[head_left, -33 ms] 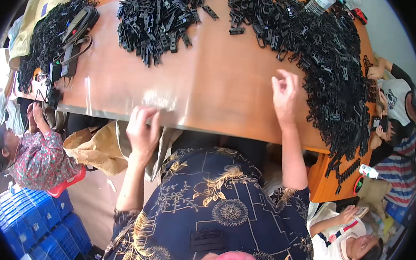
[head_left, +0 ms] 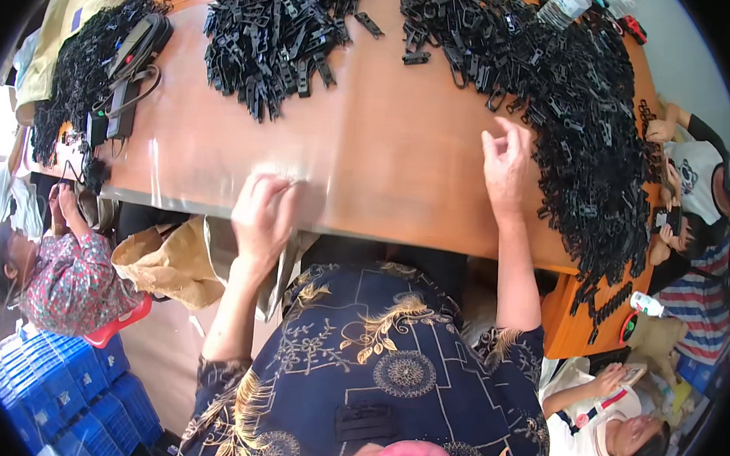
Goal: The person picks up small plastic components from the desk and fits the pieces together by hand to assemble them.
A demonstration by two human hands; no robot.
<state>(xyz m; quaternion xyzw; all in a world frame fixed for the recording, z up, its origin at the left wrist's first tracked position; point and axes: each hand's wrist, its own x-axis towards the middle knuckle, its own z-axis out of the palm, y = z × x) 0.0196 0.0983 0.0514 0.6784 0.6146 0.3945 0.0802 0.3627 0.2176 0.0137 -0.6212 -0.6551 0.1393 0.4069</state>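
Head: R hand (head_left: pixel 506 174) nr blk clips (head_left: pixel 587 150)

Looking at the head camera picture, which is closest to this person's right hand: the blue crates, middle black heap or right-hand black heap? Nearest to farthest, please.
1. Right-hand black heap: just right of the right hand.
2. Middle black heap: to the hand's left, farther forward.
3. Blue crates: lower left.

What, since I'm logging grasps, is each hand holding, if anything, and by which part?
No held thing shows in the left hand or right hand; something small could be hidden, so I cannot tell for certain.
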